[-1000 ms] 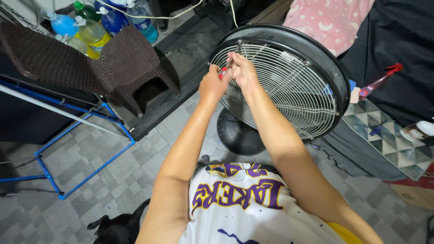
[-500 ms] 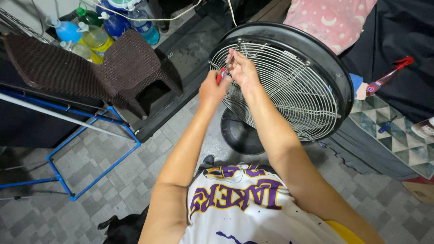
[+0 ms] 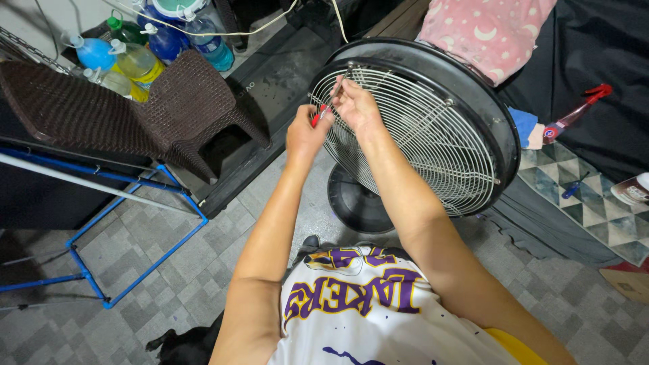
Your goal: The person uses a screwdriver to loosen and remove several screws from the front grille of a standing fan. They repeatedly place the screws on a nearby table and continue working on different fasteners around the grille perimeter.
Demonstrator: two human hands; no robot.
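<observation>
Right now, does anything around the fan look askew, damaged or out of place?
Nothing looks damaged or spilled. The fan is tilted so its wire grille faces upward. Both hands work at the grille's upper left edge: the left hand holds a red-handled tool, the right hand touches the wires. A red-tipped spray bottle lies on its side.

Red-handled tool mostly buried in left hand, tip too small to read; right hand covers part of fan grille; blue frame cut at left edge.
</observation>
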